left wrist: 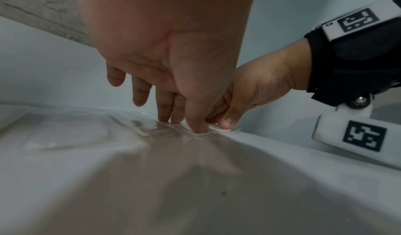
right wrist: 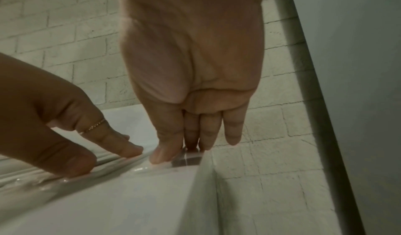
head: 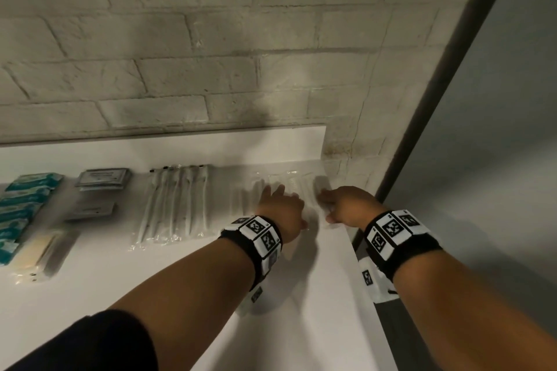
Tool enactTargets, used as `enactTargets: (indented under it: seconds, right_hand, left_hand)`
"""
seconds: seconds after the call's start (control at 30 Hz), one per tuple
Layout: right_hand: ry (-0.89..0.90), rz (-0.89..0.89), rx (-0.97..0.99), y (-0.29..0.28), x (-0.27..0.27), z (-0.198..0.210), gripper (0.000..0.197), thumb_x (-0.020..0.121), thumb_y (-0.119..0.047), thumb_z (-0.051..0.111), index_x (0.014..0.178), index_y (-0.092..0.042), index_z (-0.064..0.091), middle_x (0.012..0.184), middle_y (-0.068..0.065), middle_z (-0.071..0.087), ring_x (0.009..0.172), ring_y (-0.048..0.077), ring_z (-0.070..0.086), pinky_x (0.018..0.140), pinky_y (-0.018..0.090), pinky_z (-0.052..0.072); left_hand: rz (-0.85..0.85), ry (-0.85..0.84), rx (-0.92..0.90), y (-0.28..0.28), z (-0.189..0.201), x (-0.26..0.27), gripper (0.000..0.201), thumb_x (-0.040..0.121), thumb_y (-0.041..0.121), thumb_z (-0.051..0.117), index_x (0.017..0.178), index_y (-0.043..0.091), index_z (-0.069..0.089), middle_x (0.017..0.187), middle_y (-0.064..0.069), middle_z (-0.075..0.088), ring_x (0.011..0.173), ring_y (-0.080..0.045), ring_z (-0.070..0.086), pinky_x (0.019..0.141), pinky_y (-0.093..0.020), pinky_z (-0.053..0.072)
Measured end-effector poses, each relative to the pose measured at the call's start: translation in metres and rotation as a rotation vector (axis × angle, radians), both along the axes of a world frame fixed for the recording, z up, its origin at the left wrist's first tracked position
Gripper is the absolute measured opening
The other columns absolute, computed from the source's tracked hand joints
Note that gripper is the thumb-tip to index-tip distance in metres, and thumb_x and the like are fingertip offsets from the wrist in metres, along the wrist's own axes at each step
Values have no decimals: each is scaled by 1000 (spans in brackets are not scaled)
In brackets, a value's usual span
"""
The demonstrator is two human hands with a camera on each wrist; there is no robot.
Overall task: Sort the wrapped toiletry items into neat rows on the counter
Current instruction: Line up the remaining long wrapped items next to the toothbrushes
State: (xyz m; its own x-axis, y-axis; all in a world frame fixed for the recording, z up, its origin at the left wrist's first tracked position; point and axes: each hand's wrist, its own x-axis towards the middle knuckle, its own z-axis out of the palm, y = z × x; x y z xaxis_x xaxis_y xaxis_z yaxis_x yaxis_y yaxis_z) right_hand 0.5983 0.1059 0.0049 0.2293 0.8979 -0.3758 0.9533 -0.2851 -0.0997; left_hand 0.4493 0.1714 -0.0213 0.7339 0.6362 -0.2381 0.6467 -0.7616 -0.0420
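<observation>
While both hands work at the far right end of the white desk (head: 156,295), the clear-wrapped packets (head: 289,184) lie flat there, close to the desk's right edge and just in front of the brick wall (head: 180,69). The left hand (head: 281,214) rests on the packets with its fingers (left wrist: 165,108) straight and spread, the tips of the middle fingers and the thumb pressing down on the clear film; it curls round nothing. The right hand (head: 346,205) sits just beside it, at its 3 o'clock, fingers (right wrist: 208,132) stretched forward and held together, thumb tip pressed down on the edge of the film at the desk's corner. In the left wrist view a thin white strip (left wrist: 220,129) lies under that thumb tip, but whether the fingers pinch it I cannot tell. The packets run from under the left fingers out towards 12 o'clock, and a darker wrapped piece (right wrist: 186,160) shows right at the right fingertips.

Towards 9 o'clock of the left hand lies a row of wrapped toothbrushes (head: 177,205), side by side. Farther on at 9 o'clock come grey sachets (head: 104,179), then teal packets (head: 24,205) in a column at the left edge, with a pale yellow wrapped item (head: 39,253) at their 5 o'clock.
</observation>
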Motion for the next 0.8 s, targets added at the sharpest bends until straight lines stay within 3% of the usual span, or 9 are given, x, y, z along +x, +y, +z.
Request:
enactTargets:
  seconds: [0.23,0.43,0.57,0.63,0.7,0.8]
  right_hand:
    - [21,-39,29,3,2,-7,70,85,-30,67,147,-23,35,138,9,52,123,29,52,101,35,43]
    - [2,-38,9,4,-2,-2,64,85,-34,66,144,-27,41,136,8,54,122,28,52,100,34,42]
    - [4,-32,-20,-3,-8,8,73,88,-31,62,150,-26,26,149,10,40,129,30,46,105,38,40]
    - [-12,6,-31,-9,-18,15,74,92,-29,57,153,-28,16,157,11,23,139,32,33,112,41,28]
    - [-10,103,-36,-15,-32,23,66,96,-27,51,152,-30,17,160,5,17,145,29,20,116,42,19]
    - [-30,183,-90,-17,-46,26,56,100,-24,44,151,-29,23,160,3,17,146,27,19,117,41,16]
  left_hand:
    - [16,-11,23,0,-3,-3,57,94,51,42,143,22,40,153,0,36,147,-30,16,116,-53,2]
    - [3,-5,36,1,-4,-3,55,93,51,43,139,22,45,150,-1,41,145,-30,19,115,-52,4]
    - [-5,-70,99,2,-4,-16,47,97,32,38,140,16,40,150,-8,37,141,-30,27,117,-51,5]
    - [18,-66,128,3,-2,-26,47,96,24,36,141,14,39,148,-8,39,141,-31,27,116,-54,3]
    - [28,-26,119,2,0,-36,46,95,22,35,140,14,40,147,-6,41,142,-31,26,116,-56,1]
    - [25,36,67,-3,-1,-41,48,94,17,34,141,12,38,150,-6,38,144,-31,22,116,-59,-1]
